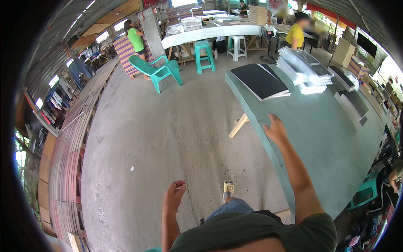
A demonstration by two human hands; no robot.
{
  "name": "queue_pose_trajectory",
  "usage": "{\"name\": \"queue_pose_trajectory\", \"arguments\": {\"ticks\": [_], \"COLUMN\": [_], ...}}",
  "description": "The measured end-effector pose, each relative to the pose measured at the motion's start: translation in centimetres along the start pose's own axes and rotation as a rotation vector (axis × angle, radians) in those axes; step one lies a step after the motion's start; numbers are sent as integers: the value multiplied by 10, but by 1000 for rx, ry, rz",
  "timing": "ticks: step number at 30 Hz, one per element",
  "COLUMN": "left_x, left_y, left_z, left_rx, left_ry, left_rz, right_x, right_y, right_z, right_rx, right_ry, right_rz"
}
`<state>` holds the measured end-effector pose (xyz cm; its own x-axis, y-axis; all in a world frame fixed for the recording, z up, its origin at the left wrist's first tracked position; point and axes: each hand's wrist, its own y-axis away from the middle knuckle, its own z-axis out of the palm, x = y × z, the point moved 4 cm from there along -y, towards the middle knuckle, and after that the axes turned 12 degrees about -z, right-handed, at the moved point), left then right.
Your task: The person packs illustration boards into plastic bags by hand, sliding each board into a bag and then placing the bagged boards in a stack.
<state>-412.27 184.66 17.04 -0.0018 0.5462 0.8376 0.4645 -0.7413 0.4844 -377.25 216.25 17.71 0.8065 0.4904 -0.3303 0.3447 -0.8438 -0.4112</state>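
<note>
My right hand (276, 129) is over the left edge of a green-topped table (319, 147), fingers apart and holding nothing. Whether it touches the tabletop I cannot tell. Beyond it on the table lies a stack of flat black sheets or boards (261, 81), the top ones slightly fanned. To the right of that stack is a heap of clear plastic-wrapped packs (304, 69). Down on my left, my left hand (174, 195) hangs in the air above the concrete floor, its fingers loosely bent with nothing visible in them.
Dark grey boxes (351, 107) lie along the table's far right side. Ahead stand a green plastic armchair (156, 71), a green stool (204, 56) and a white stool (237, 47). Stacked long boards (67, 168) line the left. People in green (135, 40) and yellow (295, 35) are farther off.
</note>
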Motion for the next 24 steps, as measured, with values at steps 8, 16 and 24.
{"name": "queue_pose_trajectory", "arguments": {"ticks": [8, 16, 24], "left_x": [81, 175, 239], "left_y": [-154, -277, -406], "left_z": [40, 78, 138], "left_rx": [-53, -225, -681], "left_ry": [-33, -182, -247], "left_rz": [-68, -28, 177], "right_x": [70, 98, 92], "right_y": [-212, -227, -229], "right_z": [100, 158, 129], "right_rx": [-61, -305, -395], "right_ry": [364, 512, 367], "right_rz": [108, 159, 169]}}
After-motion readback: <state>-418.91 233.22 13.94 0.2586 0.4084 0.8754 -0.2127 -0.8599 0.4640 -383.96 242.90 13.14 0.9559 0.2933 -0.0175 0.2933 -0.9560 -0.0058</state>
